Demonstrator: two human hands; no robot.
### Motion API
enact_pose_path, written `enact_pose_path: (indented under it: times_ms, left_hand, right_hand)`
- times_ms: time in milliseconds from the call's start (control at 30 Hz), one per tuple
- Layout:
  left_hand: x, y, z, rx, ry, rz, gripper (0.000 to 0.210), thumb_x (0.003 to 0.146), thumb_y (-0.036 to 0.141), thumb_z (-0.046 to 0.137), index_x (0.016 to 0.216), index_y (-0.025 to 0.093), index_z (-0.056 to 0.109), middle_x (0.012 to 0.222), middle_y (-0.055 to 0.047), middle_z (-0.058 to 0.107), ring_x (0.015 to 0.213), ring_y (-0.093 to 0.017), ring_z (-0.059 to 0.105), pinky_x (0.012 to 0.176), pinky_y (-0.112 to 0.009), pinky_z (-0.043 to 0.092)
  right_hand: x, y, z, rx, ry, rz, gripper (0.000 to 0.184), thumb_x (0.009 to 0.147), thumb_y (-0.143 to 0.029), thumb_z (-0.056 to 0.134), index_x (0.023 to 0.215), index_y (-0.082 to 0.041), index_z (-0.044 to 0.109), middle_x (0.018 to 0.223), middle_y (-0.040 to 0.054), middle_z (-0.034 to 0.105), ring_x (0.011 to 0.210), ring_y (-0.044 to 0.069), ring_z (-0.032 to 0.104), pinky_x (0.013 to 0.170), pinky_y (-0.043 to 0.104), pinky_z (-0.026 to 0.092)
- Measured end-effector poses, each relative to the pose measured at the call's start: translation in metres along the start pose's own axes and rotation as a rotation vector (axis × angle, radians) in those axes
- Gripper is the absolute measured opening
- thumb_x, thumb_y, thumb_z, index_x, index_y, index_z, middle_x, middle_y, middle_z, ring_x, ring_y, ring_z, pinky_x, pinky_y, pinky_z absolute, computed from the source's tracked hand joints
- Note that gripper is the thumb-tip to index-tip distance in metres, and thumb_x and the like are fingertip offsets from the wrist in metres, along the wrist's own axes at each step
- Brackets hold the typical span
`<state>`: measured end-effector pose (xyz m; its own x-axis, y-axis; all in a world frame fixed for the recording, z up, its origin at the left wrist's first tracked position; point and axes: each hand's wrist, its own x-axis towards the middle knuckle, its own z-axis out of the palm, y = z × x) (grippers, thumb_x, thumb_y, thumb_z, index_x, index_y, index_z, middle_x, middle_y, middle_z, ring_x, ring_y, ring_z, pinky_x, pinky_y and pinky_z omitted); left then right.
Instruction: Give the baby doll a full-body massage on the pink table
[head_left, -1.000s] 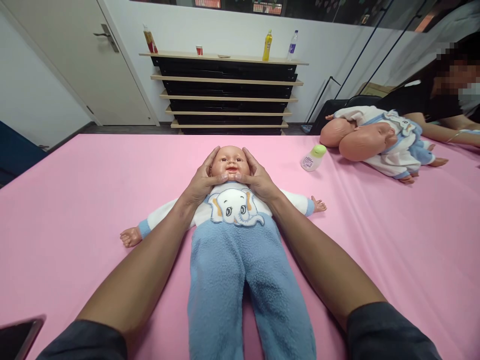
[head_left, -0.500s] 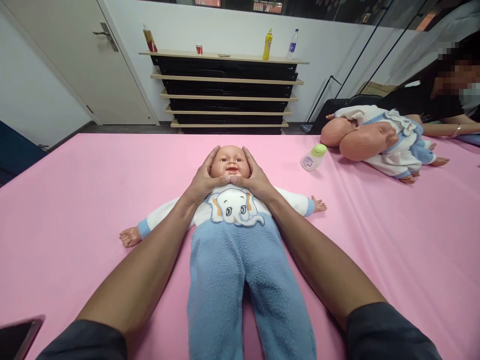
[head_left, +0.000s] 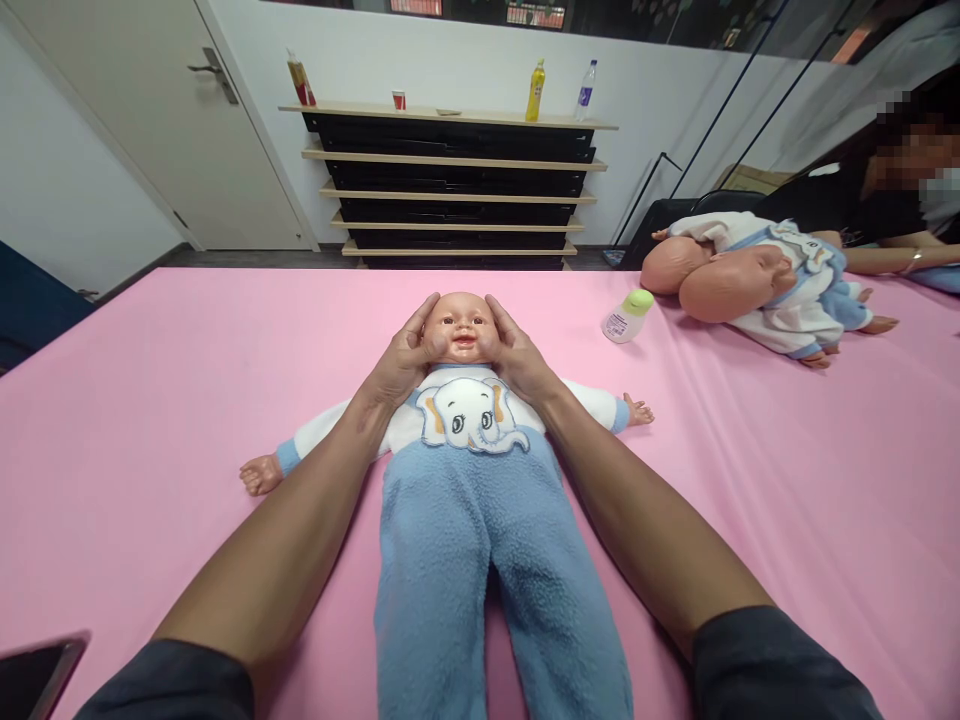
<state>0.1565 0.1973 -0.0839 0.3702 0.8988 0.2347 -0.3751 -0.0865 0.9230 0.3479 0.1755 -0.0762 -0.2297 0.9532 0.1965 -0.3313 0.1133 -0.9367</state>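
A baby doll (head_left: 472, 500) lies on its back, dressed in a white top with an elephant patch and blue fleece trousers. Its arms stretch out to both sides and its head points away from me. My left hand (head_left: 409, 355) cups the left side of the doll's head (head_left: 461, 315), thumb on the cheek and fingers along the side. Mirroring it, my right hand (head_left: 517, 355) holds the right side, its thumb on the other cheek near the mouth. The doll's ears are hidden behind my fingers.
A pink sheet (head_left: 187, 380) covers the table. To the right are a lotion bottle (head_left: 627, 318) with a green cap and two more dolls (head_left: 739, 283), beside another person's arm (head_left: 885, 260). A dark device (head_left: 37, 675) lies at the lower left. Shelves (head_left: 450, 160) stand beyond.
My thumbs have slid outward and up from the middle of the doll's chin to its cheeks, uncovering the chin. The fingers stay at the sides of the head.
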Motion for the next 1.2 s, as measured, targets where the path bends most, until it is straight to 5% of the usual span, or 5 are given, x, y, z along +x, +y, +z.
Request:
enact_pose_path:
  times_ms: [167, 533, 767, 1067, 1200]
  left_hand:
    - [-0.002, 0.000, 0.003, 0.134, 0.022, 0.042, 0.112, 0.060, 0.033, 0.089, 0.154, 0.031, 0.029, 0.156, -0.010, 0.036, 0.140, -0.037, 0.039, 0.116, -0.052, 0.036]
    - [0.001, 0.002, -0.003, -0.134, -0.016, -0.025, 0.084, 0.078, 0.036, 0.074, 0.152, 0.029, 0.034, 0.154, -0.011, 0.040, 0.139, -0.033, 0.043, 0.117, -0.052, 0.035]
    - [-0.002, -0.002, 0.002, 0.133, 0.025, 0.049, 0.110, 0.060, 0.026, 0.089, 0.153, 0.032, 0.031, 0.156, -0.009, 0.036, 0.140, -0.038, 0.039, 0.116, -0.053, 0.035]
    - [0.002, 0.001, -0.004, -0.108, -0.004, -0.014, 0.088, 0.074, 0.033, 0.078, 0.151, 0.029, 0.036, 0.151, -0.013, 0.043, 0.137, -0.034, 0.045, 0.115, -0.054, 0.036]
    - [0.001, 0.001, -0.002, -0.051, 0.003, 0.005, 0.089, 0.073, 0.037, 0.079, 0.151, 0.029, 0.035, 0.152, -0.012, 0.041, 0.139, -0.035, 0.043, 0.116, -0.054, 0.036]
  right_hand:
    - [-0.005, -0.001, 0.002, -0.160, 0.018, -0.042, 0.122, 0.057, -0.041, 0.091, 0.156, -0.032, 0.021, 0.160, 0.0003, 0.028, 0.149, 0.030, 0.024, 0.123, 0.047, 0.023]
    - [0.004, 0.004, -0.006, 0.162, -0.050, 0.006, 0.095, 0.071, -0.045, 0.082, 0.151, -0.031, 0.034, 0.152, 0.0025, 0.042, 0.142, 0.026, 0.039, 0.120, 0.046, 0.032]
    - [-0.003, 0.000, 0.002, -0.159, 0.036, -0.039, 0.118, 0.057, -0.040, 0.091, 0.154, -0.034, 0.026, 0.158, -0.0009, 0.031, 0.148, 0.031, 0.026, 0.122, 0.049, 0.025]
    - [0.005, 0.004, -0.007, 0.121, -0.044, -0.005, 0.099, 0.068, -0.044, 0.084, 0.152, -0.030, 0.033, 0.153, 0.0029, 0.040, 0.141, 0.026, 0.040, 0.119, 0.046, 0.034]
    - [0.004, 0.004, -0.004, 0.030, 0.013, -0.013, 0.095, 0.074, -0.055, 0.077, 0.153, -0.031, 0.030, 0.155, 0.0024, 0.038, 0.143, 0.027, 0.037, 0.120, 0.049, 0.032]
